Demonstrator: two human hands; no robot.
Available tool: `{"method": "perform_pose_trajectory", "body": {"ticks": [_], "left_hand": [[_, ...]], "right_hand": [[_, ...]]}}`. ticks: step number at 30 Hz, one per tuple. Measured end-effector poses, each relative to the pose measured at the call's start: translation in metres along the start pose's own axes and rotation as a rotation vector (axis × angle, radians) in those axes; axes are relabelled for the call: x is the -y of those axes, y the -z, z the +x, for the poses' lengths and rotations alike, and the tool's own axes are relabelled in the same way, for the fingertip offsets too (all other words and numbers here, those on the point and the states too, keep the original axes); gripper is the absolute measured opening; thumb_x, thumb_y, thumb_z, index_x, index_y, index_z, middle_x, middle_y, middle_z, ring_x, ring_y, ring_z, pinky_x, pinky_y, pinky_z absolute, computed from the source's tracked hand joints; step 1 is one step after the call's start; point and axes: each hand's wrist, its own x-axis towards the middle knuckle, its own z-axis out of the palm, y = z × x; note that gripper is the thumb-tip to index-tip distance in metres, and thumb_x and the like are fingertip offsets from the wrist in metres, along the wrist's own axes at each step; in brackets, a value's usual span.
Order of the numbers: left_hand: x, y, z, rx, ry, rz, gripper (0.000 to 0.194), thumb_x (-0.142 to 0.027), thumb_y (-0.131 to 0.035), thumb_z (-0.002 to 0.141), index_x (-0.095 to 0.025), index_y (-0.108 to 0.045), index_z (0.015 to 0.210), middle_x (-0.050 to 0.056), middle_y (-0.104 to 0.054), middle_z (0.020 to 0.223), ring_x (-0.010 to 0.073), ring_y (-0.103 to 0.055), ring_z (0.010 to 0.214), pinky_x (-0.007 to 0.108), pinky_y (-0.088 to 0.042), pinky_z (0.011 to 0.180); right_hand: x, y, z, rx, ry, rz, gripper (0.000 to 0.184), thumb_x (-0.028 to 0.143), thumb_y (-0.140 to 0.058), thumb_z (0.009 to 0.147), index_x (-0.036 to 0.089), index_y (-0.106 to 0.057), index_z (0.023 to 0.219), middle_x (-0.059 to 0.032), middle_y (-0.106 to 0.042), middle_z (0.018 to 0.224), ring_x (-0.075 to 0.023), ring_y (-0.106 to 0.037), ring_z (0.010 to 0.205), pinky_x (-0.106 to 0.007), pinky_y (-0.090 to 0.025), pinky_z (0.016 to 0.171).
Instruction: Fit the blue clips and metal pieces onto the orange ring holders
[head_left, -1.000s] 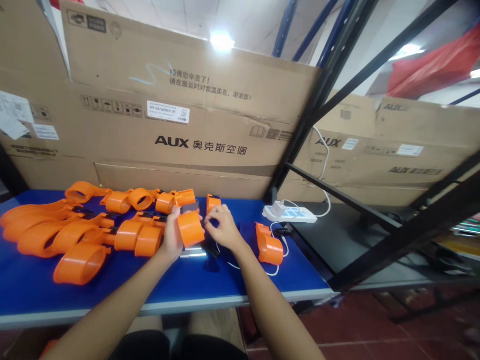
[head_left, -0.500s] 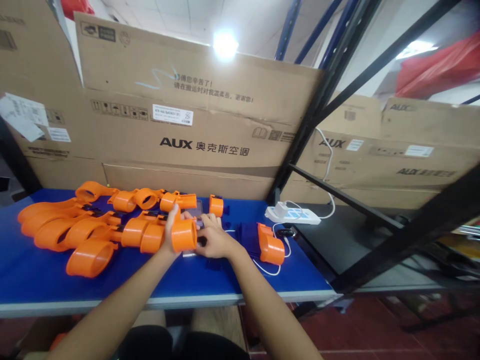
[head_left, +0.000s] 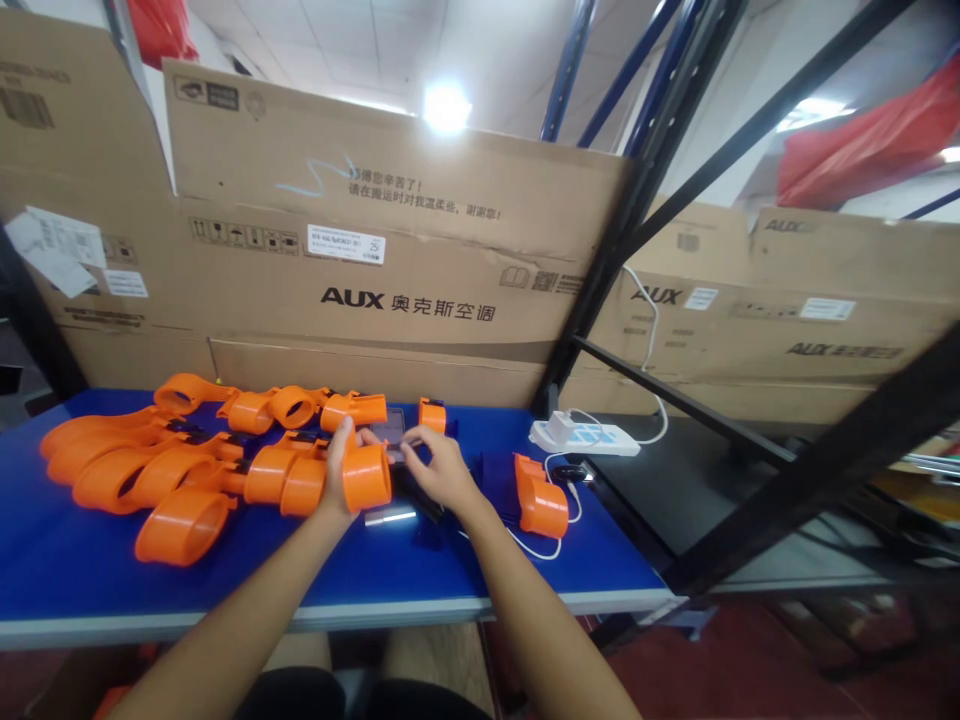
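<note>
My left hand (head_left: 339, 468) is closed around an orange plastic ring part (head_left: 367, 478), its thumb up along the side. Close to the right of it, my right hand (head_left: 442, 468) has thumb and index finger brought together near the part's far end; anything between those fingertips is too small to make out. Beneath my right hand lies a dark elongated piece (head_left: 420, 495), partly covered by the hand. A silvery strip (head_left: 390, 516) rests on the blue table (head_left: 300, 570) below the held part.
Several similar orange ring parts (head_left: 184, 525) with black ends crowd the table's left. Another orange part (head_left: 541, 505) stands right, by white cables and a power strip (head_left: 585, 436). A grey flat device (head_left: 388, 425) lies behind my hands. Cardboard (head_left: 412, 360) backs the table; a black frame post (head_left: 592, 290) rises right.
My right hand has drawn slightly away from the orange part, fingertips raised. More of the dark piece and silvery strip now shows. My left hand keeps its hold.
</note>
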Motion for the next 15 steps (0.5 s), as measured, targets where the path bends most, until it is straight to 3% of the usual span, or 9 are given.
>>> {"method": "perform_pose_trajectory", "body": {"ticks": [3,5,9,13,15], "left_hand": [[0.003,0.001,0.002,-0.031,-0.013,0.039,0.055,-0.070,-0.060,0.083,-0.017,-0.060,0.067,0.006,-0.068,0.061,0.0169,-0.065,0.050,0.024,-0.045,0.045],[0.006,0.000,0.003,-0.046,-0.029,0.081,0.054,-0.069,-0.063,0.082,-0.018,-0.059,0.065,0.005,-0.067,0.060,0.0176,-0.065,0.051,0.024,-0.045,0.046],[0.010,-0.002,0.003,-0.064,-0.087,0.158,0.053,-0.068,-0.067,0.078,-0.018,-0.058,0.065,0.004,-0.064,0.055,0.0177,-0.063,0.046,0.025,-0.042,0.044],[0.011,-0.004,0.002,-0.072,-0.059,0.169,0.056,-0.072,-0.065,0.078,-0.017,-0.059,0.065,0.006,-0.065,0.054,0.0179,-0.063,0.047,0.024,-0.042,0.044],[0.011,-0.004,0.002,-0.090,-0.044,0.170,0.058,-0.074,-0.064,0.077,-0.017,-0.059,0.064,0.007,-0.065,0.055,0.0178,-0.063,0.047,0.024,-0.042,0.044]], "right_hand": [[-0.004,0.003,0.002,-0.228,-0.136,0.123,0.022,0.040,-0.055,0.095,0.021,-0.066,0.099,-0.0052,-0.073,0.094,-0.0185,-0.066,0.078,-0.030,-0.051,0.073],[-0.007,0.002,0.003,-0.300,-0.183,0.190,0.025,0.044,-0.057,0.093,0.020,-0.066,0.095,-0.0050,-0.073,0.089,-0.0181,-0.066,0.073,-0.029,-0.052,0.068],[-0.010,-0.001,0.005,-0.329,-0.200,0.347,0.027,0.046,-0.061,0.091,0.020,-0.066,0.090,-0.0042,-0.072,0.083,-0.0158,-0.063,0.065,-0.027,-0.050,0.061],[-0.011,-0.005,0.006,-0.311,-0.261,0.456,0.030,0.048,-0.066,0.089,0.018,-0.070,0.095,0.0021,-0.061,0.060,-0.0118,-0.051,0.047,-0.023,-0.040,0.046],[-0.011,-0.005,0.006,-0.296,-0.282,0.508,0.032,0.048,-0.067,0.089,0.018,-0.072,0.099,0.0023,-0.060,0.057,-0.0109,-0.048,0.043,-0.023,-0.038,0.043]]}}
